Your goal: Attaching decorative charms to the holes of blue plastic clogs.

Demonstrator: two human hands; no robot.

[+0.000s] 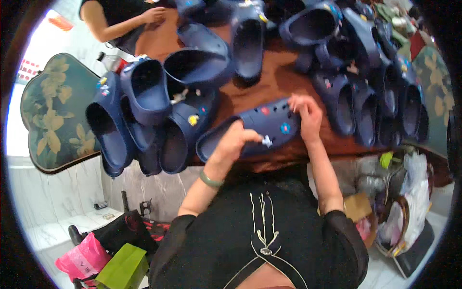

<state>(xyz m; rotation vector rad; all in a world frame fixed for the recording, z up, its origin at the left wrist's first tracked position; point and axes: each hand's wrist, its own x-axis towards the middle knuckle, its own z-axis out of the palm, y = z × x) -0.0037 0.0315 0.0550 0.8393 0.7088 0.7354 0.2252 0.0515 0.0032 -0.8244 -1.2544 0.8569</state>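
Observation:
A navy blue clog (pixel 248 123) with holes in its upper lies across the table in front of me, toe to the right. My left hand (pixel 235 141) grips it, fingers in the foot opening and thumb over the upper. By that thumb sits a pale star-like charm (pixel 267 141). A red charm (pixel 265 111) and a round blue flower-like charm (pixel 285 127) also show on the upper. My right hand (pixel 308 115) is at the toe, its fingers curled together against the holes; whatever they pinch is hidden.
Navy clogs (pixel 110 130) crowd the left, and more clogs (pixel 368 106) the right, many with charms. The table has a brown cover (pixel 245 98). Across it a person's arm (pixel 125 26) shows. Patterned chair backs (pixel 60 115) flank the table. Bags (pixel 122 267) lie below left.

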